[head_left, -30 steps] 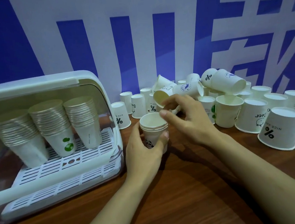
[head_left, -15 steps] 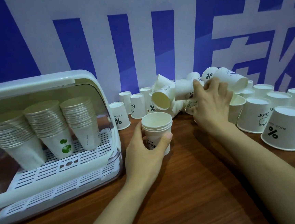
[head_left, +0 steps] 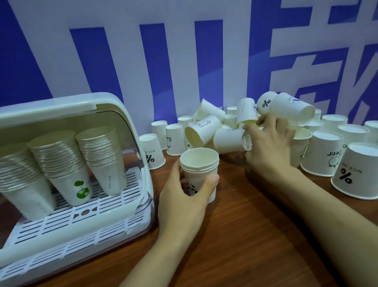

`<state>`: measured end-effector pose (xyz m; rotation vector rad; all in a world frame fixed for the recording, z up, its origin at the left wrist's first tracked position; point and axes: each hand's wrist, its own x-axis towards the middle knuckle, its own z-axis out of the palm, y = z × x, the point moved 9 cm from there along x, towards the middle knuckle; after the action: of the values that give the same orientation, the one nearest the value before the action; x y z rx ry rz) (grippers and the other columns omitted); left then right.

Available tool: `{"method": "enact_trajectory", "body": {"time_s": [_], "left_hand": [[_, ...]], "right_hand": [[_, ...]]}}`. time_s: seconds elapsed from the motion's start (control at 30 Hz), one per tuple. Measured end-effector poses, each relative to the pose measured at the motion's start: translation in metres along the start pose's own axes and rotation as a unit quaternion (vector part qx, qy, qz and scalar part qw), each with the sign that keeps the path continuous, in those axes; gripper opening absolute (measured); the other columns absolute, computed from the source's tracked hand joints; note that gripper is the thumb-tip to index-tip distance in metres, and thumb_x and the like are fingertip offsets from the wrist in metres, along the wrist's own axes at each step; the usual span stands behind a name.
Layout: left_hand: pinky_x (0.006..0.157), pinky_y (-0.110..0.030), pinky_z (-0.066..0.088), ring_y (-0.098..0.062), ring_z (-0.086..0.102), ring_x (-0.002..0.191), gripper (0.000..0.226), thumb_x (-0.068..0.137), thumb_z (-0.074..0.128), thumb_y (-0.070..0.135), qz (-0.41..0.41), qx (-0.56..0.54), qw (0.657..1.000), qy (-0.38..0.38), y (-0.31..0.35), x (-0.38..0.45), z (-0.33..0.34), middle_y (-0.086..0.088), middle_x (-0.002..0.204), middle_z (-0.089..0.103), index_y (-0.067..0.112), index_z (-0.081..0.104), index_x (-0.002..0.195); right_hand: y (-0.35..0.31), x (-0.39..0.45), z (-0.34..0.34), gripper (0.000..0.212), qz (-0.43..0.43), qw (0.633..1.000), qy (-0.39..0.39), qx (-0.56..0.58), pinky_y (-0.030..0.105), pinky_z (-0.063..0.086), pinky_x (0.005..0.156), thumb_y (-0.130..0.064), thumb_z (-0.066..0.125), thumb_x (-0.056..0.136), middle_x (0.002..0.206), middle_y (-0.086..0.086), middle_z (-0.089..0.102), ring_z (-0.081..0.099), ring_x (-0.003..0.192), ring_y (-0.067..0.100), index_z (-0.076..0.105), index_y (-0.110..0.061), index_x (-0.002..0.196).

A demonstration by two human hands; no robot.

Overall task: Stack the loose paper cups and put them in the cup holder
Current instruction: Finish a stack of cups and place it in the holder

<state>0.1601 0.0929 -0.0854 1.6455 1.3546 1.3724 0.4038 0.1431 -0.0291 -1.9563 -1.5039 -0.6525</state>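
On the wooden bench point(head_left: 249, 248), nearest to us, our two bare forearms reach away from the near edge. Our left hand point(head_left: 183, 196) is wrapped around a short stack of upright paper cups point(head_left: 200, 172), thumb on its right side and fingers round the left; the stack stands on the bench about midway across, just beside the right wall of the cup holder point(head_left: 138, 170). Our right hand point(head_left: 268, 145) is farther out, fingers spread and curled into the heap of loose cups point(head_left: 225, 128); it touches a cup lying on its side point(head_left: 231, 139), but we cannot tell whether it has truly gripped any one cup.

Toward the left edge the cup holder sits with its lid raised, and on its white slatted rack point(head_left: 110, 200) three tall stacks of cups point(head_left: 59, 163) lean mouth-down, side by side.

Toward the right edge, more cups stand upside down point(head_left: 359, 172), close together, some printed with a percent sign, some with a small bear.

Along the far edge the heap lies tumbled, several cups on their sides atop inverted ones, against a blue and white banner point(head_left: 175, 53).
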Motion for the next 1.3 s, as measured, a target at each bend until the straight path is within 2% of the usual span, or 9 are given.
{"method": "enact_trajectory", "body": {"time_s": [0.1,0.27,0.37,0.53,0.77,0.93,1.1,1.17,1.3], "left_hand": [[0.098,-0.027,0.050,0.002,0.060,0.115,0.066,0.080,0.082,0.055,0.002,0.000,1.000,-0.003,0.000,0.001,0.000,0.026,0.124,0.065,0.049,0.052,0.138],[0.099,-0.026,0.047,-0.002,0.060,0.119,0.075,0.079,0.082,0.057,0.002,0.011,1.000,-0.001,-0.003,0.001,0.000,0.023,0.134,0.063,0.042,0.050,0.146],[0.103,-0.028,0.047,-0.003,0.058,0.122,0.081,0.078,0.082,0.058,0.001,0.014,1.000,0.002,-0.003,0.002,0.001,0.022,0.137,0.061,0.043,0.047,0.149],[0.101,-0.032,0.050,-0.002,0.059,0.114,0.073,0.079,0.082,0.057,-0.002,0.017,1.000,-0.005,-0.001,0.002,0.001,0.025,0.126,0.062,0.048,0.049,0.144],[0.091,-0.027,0.051,0.005,0.062,0.106,0.048,0.078,0.084,0.054,-0.004,0.011,1.000,0.002,-0.006,0.003,0.002,0.024,0.114,0.070,0.064,0.051,0.111],[0.090,-0.033,0.057,-0.004,0.067,0.104,0.055,0.073,0.084,0.056,-0.006,0.006,1.000,0.009,-0.008,0.003,0.002,0.021,0.111,0.072,0.056,0.055,0.120],[0.099,-0.030,0.054,0.001,0.064,0.112,0.085,0.069,0.092,0.047,-0.009,-0.015,1.000,0.011,-0.006,0.001,0.000,0.017,0.127,0.067,0.035,0.049,0.142],[0.100,-0.031,0.055,0.005,0.063,0.111,0.081,0.065,0.088,0.058,0.003,-0.028,0.999,0.024,-0.002,0.000,-0.004,0.021,0.126,0.066,0.045,0.048,0.135],[0.103,-0.037,0.055,0.001,0.064,0.117,0.067,0.065,0.077,0.068,0.014,-0.034,0.997,0.070,0.001,-0.001,-0.011,0.025,0.123,0.068,0.054,0.052,0.125]], "right_hand": [[-0.005,-0.001,-0.010,0.056,-0.027,0.998,0.036,0.049,0.041,0.024,0.089,-0.040,0.085,0.062,0.129,0.009,0.048,0.032,0.116,0.029,0.069,-0.024,0.113],[-0.010,-0.003,-0.043,0.055,-0.021,0.964,0.087,0.252,0.035,0.042,0.081,-0.039,0.079,0.063,0.103,0.008,0.058,0.051,0.097,0.030,0.067,-0.015,0.111],[-0.017,-0.008,-0.051,0.052,0.024,0.906,0.041,0.421,0.019,0.046,0.071,-0.036,0.082,0.064,0.098,-0.005,0.066,0.062,0.083,0.011,0.060,-0.017,0.108],[-0.054,-0.017,-0.036,0.060,0.010,0.839,-0.115,0.532,0.037,0.059,0.087,-0.047,0.090,0.058,0.102,-0.002,0.076,0.072,0.097,0.011,0.071,-0.019,0.107],[-0.075,-0.029,-0.006,0.076,-0.048,0.829,-0.235,0.504,0.049,0.053,0.101,-0.069,0.089,0.053,0.119,-0.002,0.072,0.066,0.117,0.018,0.072,-0.026,0.114],[-0.071,-0.031,-0.027,0.102,-0.048,0.831,-0.215,0.510,0.028,0.049,0.097,-0.075,0.079,0.051,0.127,-0.011,0.057,0.058,0.116,0.005,0.045,-0.039,0.140],[-0.069,-0.029,-0.039,0.060,-0.052,0.867,-0.133,0.477,0.021,0.044,0.084,-0.073,0.067,0.061,0.108,-0.008,0.066,0.059,0.105,0.005,0.071,-0.029,0.101],[-0.075,-0.032,-0.033,0.054,-0.075,0.887,-0.145,0.431,0.021,0.044,0.088,-0.074,0.065,0.062,0.107,-0.007,0.066,0.058,0.107,0.005,0.075,-0.032,0.094],[-0.079,-0.035,-0.025,0.041,-0.056,0.832,-0.184,0.520,0.020,0.047,0.084,-0.067,0.063,0.077,0.094,-0.009,0.072,0.065,0.095,0.006,0.079,-0.030,0.089]]}}
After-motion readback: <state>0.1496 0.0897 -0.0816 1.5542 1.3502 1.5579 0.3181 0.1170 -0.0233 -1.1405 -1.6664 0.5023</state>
